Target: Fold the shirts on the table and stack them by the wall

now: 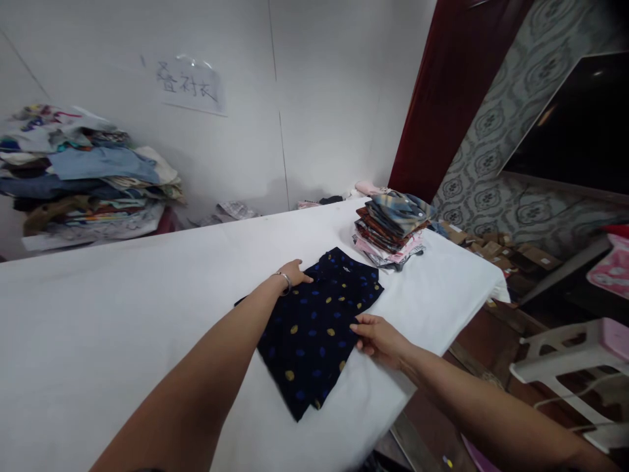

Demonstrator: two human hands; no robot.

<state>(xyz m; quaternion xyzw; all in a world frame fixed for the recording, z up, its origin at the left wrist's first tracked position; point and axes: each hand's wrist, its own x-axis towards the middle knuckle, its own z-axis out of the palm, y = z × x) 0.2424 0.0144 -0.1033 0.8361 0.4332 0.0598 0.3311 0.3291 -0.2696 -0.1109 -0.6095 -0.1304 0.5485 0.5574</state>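
Pressing flat on folded shirt [314, 328], left hand [295, 272] rests open at collar end, gripping nothing. Right hand [376, 337] pinches shirt's right edge. Shirt lies on white table [122, 314], near stack [393, 229] of folded shirts.

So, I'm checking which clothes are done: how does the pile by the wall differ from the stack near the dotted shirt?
The pile by the wall is loose and rumpled; the stack beside the dotted shirt is neatly folded. The pile is bigger and sits behind the table; the stack rests on it. Both hold patterned clothes.
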